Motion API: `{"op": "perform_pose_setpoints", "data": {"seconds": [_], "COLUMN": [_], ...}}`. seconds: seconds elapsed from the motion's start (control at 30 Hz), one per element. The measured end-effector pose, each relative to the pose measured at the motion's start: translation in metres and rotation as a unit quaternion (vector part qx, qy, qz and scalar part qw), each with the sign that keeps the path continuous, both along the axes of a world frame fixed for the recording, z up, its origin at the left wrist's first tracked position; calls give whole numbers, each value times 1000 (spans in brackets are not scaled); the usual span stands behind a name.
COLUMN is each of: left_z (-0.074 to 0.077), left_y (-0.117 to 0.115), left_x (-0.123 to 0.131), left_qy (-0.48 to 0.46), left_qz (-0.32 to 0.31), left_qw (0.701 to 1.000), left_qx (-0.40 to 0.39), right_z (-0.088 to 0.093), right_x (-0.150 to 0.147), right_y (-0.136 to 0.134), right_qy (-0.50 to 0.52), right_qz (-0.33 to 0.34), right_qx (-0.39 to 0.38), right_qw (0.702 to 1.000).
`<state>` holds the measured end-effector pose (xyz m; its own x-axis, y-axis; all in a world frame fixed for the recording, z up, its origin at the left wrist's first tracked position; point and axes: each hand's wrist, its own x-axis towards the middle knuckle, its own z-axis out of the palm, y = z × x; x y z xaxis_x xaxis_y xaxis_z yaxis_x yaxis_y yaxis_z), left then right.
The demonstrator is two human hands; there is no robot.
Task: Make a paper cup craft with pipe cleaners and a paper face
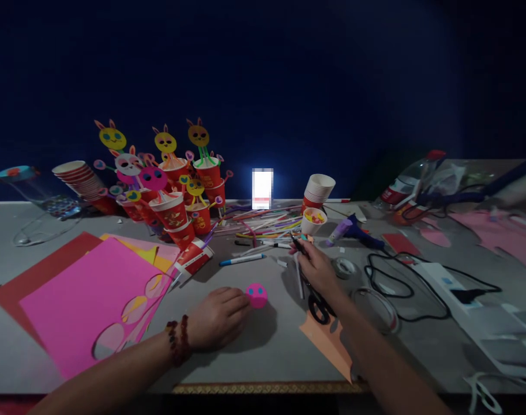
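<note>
Already blue-eyed, not yet eared: the round pink paper disc (pixel 257 297) my left hand (pixel 222 316) pinches; my right hand (pixel 317 270) holds a slim black pen (pixel 299 245).

Craft workspace: surface (pixel 263 363) has coloured paper (pixel 90 294) left of left fingers (pixel 240 304), paper-cup figures (pixel 168 213) beyond, scissors (pixel 314 298) near right fingers (pixel 301 257).

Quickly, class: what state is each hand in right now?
Left hand: closed, holding a round pink paper disc with two blue dots.
Right hand: closed, holding a slim black pen-like object.
</note>
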<state>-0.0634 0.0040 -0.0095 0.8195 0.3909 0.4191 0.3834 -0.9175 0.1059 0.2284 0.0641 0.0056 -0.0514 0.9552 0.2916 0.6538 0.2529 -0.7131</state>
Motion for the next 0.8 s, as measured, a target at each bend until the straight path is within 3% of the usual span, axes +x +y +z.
{"op": "perform_pose_setpoints", "data": {"seconds": [0.17, 0.3, 0.37, 0.47, 0.53, 0.6, 0.7, 0.8], "left_z": [1, 3, 2, 2, 3, 4, 4, 4], "left_y": [0, -1, -2, -4, -5, -6, -7, -8], "left_x": [0, 1, 1, 3, 4, 5, 6, 6], "left_qy": [-14, -1, 6, 14, 17, 22, 32, 38], "left_qz": [-19, -21, -17, -23, -25, -22, -11, -7], "left_qw": [1000, 1000, 999, 999, 999, 999, 999, 999], "left_qx": [-5, -21, -28, -25, -19, -16, -20, -29], "right_z": [-3, -5, -3, 3, 6, 8, 6, 2], "right_x": [-1, -5, -8, -14, -17, -20, -26, -34], "right_y": [0, -4, -6, -12, -15, -19, -23, -28], "right_qy": [90, 204, 293, 421, 453, 430, 338, 310], "right_qz": [39, 98, 123, 180, 205, 205, 183, 164], "right_qx": [-30, -95, -144, -212, -224, -215, -218, -257], "right_qw": [995, 969, 937, 863, 838, 853, 897, 901]}}
